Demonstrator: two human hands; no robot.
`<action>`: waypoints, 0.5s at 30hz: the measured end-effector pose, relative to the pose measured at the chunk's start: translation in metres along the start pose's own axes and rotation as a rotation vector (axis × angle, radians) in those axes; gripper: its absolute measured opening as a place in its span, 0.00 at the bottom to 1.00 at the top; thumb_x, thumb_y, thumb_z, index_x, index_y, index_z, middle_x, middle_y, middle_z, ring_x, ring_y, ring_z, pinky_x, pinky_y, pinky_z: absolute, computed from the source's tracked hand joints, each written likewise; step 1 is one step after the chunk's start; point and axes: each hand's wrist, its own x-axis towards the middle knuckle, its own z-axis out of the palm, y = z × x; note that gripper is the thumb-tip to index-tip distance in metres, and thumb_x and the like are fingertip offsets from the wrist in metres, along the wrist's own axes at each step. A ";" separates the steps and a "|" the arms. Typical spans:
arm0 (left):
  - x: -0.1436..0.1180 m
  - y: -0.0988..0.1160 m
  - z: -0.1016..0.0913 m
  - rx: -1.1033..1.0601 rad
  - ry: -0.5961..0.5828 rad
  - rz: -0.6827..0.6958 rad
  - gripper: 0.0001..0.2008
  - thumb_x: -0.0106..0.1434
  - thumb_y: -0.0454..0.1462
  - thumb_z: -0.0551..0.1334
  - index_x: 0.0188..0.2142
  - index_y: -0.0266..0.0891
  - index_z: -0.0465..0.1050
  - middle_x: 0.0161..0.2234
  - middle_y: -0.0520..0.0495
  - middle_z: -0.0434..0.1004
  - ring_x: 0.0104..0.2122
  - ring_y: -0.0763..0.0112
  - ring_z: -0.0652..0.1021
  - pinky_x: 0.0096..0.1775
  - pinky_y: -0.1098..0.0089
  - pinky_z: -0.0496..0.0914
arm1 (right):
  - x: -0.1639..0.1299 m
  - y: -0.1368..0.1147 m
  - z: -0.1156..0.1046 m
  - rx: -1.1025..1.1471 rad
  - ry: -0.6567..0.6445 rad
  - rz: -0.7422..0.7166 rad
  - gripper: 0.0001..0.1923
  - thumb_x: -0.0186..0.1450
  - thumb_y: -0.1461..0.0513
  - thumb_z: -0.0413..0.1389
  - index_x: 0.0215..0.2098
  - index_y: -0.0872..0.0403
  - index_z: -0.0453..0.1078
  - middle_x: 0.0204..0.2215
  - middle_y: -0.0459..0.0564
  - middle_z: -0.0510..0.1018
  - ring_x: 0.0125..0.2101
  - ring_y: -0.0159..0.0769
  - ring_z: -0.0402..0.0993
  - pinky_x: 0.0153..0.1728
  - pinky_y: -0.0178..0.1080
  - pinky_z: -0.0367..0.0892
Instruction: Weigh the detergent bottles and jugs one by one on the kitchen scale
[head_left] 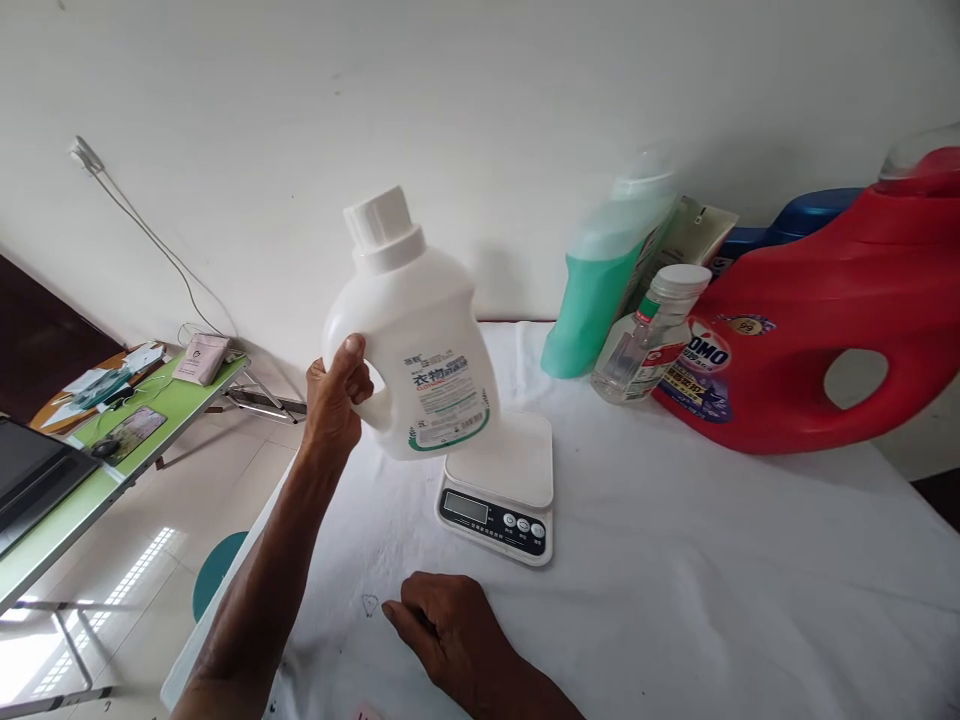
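Note:
My left hand [335, 398] grips the handle of a white detergent bottle [412, 330] with a white cap and a printed label, holding it tilted in the air just above and left of a small white digital kitchen scale [501, 488]. The scale's platform is bare. My right hand [442, 630] rests on the white tablecloth [712, 580] in front of the scale, fingers curled loosely, holding nothing.
At the back of the table stand a green liquid bottle [600, 290], a small clear bottle [645, 340] with a white cap, a large red detergent jug [817, 310] and a blue container [810, 215]. A green side table [82, 480] with papers and a laptop stands left.

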 end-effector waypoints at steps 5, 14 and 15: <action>-0.013 -0.012 0.032 -0.008 -0.126 -0.044 0.35 0.45 0.59 0.77 0.18 0.42 0.54 0.16 0.59 0.45 0.17 0.82 0.53 0.20 0.71 0.52 | 0.000 0.000 0.001 0.033 0.014 0.008 0.22 0.75 0.55 0.50 0.24 0.53 0.52 0.21 0.41 0.61 0.23 0.27 0.54 0.28 0.36 0.49; -0.018 -0.032 0.050 0.051 -0.210 -0.068 0.36 0.46 0.59 0.76 0.17 0.41 0.53 0.17 0.58 0.47 0.19 0.81 0.53 0.22 0.69 0.53 | 0.002 0.000 0.002 0.084 0.044 -0.028 0.22 0.74 0.57 0.52 0.24 0.53 0.52 0.20 0.40 0.59 0.23 0.27 0.52 0.29 0.36 0.46; -0.017 -0.033 0.051 0.061 -0.216 -0.061 0.36 0.46 0.59 0.76 0.17 0.41 0.53 0.17 0.58 0.47 0.19 0.81 0.53 0.22 0.69 0.53 | 0.002 -0.001 0.001 0.087 0.043 -0.024 0.22 0.74 0.57 0.52 0.24 0.53 0.52 0.20 0.40 0.59 0.22 0.27 0.52 0.29 0.36 0.46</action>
